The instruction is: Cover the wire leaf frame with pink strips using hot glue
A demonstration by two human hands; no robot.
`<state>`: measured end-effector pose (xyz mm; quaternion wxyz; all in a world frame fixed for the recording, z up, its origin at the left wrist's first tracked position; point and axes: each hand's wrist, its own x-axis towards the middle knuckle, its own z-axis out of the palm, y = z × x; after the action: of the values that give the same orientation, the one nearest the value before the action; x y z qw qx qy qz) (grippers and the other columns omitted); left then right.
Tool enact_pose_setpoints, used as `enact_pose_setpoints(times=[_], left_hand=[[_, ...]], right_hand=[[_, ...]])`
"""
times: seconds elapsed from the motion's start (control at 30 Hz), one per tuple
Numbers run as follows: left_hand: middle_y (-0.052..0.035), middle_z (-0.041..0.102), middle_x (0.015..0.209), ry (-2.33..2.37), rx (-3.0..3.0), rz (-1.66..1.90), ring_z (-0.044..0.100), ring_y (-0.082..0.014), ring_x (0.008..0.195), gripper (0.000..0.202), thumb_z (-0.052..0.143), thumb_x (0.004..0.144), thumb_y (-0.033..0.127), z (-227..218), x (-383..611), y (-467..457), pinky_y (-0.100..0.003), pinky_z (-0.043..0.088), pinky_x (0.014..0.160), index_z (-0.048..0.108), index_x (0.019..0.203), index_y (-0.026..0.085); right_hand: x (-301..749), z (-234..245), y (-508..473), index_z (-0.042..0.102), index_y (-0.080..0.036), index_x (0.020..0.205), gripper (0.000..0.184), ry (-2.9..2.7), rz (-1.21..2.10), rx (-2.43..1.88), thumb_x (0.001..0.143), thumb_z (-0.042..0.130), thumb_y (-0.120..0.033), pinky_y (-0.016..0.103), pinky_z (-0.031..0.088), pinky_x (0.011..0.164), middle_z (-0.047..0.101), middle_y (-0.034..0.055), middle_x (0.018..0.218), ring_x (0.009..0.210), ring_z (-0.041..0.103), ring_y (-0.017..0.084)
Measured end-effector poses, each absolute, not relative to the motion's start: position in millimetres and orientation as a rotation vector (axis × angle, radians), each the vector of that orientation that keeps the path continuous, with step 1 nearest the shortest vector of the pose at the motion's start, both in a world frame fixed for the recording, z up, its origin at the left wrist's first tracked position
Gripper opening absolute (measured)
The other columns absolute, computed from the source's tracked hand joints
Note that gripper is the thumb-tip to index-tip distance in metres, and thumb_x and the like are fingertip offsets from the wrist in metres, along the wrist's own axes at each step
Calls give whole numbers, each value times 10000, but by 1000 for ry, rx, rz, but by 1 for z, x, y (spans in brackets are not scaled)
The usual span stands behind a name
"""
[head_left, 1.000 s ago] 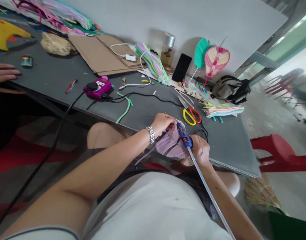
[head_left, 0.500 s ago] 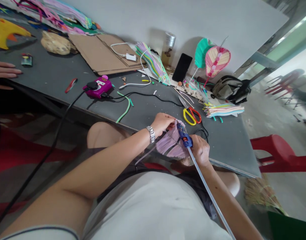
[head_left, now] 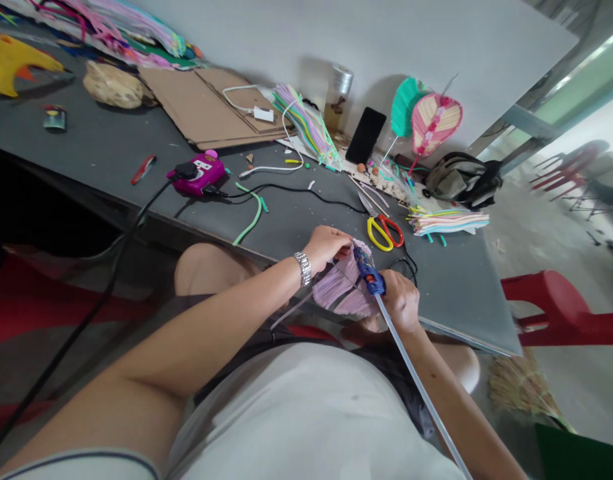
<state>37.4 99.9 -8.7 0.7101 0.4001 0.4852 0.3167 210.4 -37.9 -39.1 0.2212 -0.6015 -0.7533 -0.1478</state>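
Note:
My left hand (head_left: 326, 245), with a silver watch on its wrist, pinches the top edge of a lilac fan-shaped piece made of straws (head_left: 342, 289) at the near edge of the grey table (head_left: 111, 150). My right hand (head_left: 400, 301) is closed round a blue glue gun (head_left: 369, 272), whose nozzle points at the top of the lilac piece. A long clear glue stick (head_left: 416, 383) sticks out of the gun's back toward my body.
Red-and-yellow scissors (head_left: 383, 231) and a bundle of pastel straws (head_left: 449, 220) lie just beyond my hands. A magenta power strip (head_left: 199, 175) with black cables, cardboard (head_left: 211, 110), a phone (head_left: 365, 135), finished fans (head_left: 429, 120) and a bag (head_left: 461, 177) sit further back. A red plastic chair (head_left: 561, 310) stands at right.
Another person's hand resting on the table at the far left edge has withdrawn out of view. My own hands have stayed in place on the lilac piece and glue gun.

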Motion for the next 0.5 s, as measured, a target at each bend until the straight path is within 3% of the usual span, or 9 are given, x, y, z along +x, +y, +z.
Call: enact_pose_setpoints(times=[0.5], left_hand=[[-12, 631, 545, 1094, 882, 694, 582, -93, 487, 145, 661, 821, 12, -5, 36, 99, -225, 467, 546, 687, 705, 96]], right_hand=[[210, -37, -39, 621, -184, 911, 283, -2071, -387, -1671, 1008, 417, -354, 317, 346, 644, 634, 63, 734, 674, 548, 212]])
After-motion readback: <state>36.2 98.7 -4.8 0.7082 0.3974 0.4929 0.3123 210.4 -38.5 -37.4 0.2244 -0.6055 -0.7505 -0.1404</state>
